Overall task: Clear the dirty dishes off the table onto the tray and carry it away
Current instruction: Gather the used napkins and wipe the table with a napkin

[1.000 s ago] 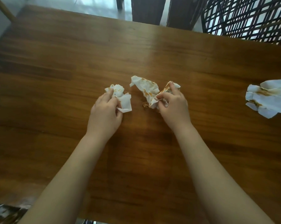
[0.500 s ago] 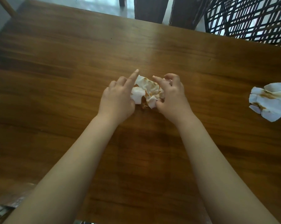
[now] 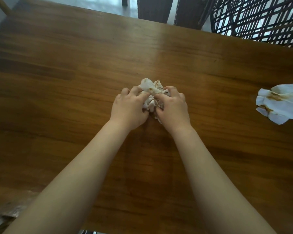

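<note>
A wad of white paper napkins (image 3: 150, 87) stained orange-brown lies at the middle of the wooden table (image 3: 74, 81). My left hand (image 3: 129, 108) and my right hand (image 3: 171, 107) press against it from both sides, fingers curled into the paper, thumbs close together. Most of the wad is hidden between my hands; only its far part sticks out. Another stained white napkin (image 3: 280, 103) lies flat at the table's right edge, apart from both hands. No tray or dishes are in view.
Beyond the table's far edge stand dark chair legs (image 3: 152, 7) and a black lattice chair back (image 3: 260, 17) at the upper right. A patterned object (image 3: 0, 218) shows at the near left corner.
The hands, each on its own napkin a second ago, have come together. The separate napkins are now bunched into one wad between them.
</note>
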`<action>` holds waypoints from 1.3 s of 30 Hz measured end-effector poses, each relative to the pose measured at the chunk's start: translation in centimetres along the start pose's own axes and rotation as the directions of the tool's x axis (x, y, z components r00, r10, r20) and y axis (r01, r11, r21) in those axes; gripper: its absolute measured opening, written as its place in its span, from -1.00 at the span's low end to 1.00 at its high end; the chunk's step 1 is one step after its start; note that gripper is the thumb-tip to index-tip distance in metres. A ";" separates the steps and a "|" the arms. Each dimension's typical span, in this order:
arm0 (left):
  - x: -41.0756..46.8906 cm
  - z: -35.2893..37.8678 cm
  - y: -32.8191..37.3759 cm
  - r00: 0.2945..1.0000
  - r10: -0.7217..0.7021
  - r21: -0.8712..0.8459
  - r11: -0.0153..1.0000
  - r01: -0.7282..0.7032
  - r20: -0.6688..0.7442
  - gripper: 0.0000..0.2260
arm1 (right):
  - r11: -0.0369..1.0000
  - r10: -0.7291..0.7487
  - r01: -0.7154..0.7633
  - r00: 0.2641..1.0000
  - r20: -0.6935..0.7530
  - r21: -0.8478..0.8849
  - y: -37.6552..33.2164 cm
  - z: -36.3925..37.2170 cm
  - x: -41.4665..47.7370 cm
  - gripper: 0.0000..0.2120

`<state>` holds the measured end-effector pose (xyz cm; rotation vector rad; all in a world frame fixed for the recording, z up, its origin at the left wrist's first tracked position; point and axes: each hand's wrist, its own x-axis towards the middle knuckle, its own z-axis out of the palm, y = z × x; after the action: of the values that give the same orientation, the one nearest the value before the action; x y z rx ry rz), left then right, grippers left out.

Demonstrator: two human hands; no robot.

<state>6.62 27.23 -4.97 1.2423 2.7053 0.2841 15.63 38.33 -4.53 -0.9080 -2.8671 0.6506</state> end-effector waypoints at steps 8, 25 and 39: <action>-1.6 -0.1 0.1 0.997 -0.015 -0.107 0.994 0.006 -0.078 -0.70 | 0.996 0.001 0.001 1.000 -0.023 0.085 -0.9 0.6 -1.4 -0.74; -11.7 -3.3 -7.0 0.938 -0.284 -0.375 0.906 0.196 -0.196 -0.69 | 0.925 -0.113 0.106 0.994 -0.002 0.366 -9.9 3.3 -6.0 -0.81; -30.7 -5.7 -20.5 0.736 -0.611 -0.474 0.760 0.444 -0.291 -0.65 | 0.783 -0.516 0.414 0.849 0.114 0.464 -27.9 11.1 -15.6 -0.72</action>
<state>10.20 -9.85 -2.47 0.2605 3.0016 1.0430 11.48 4.80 -2.12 -0.0411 -2.7746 1.3092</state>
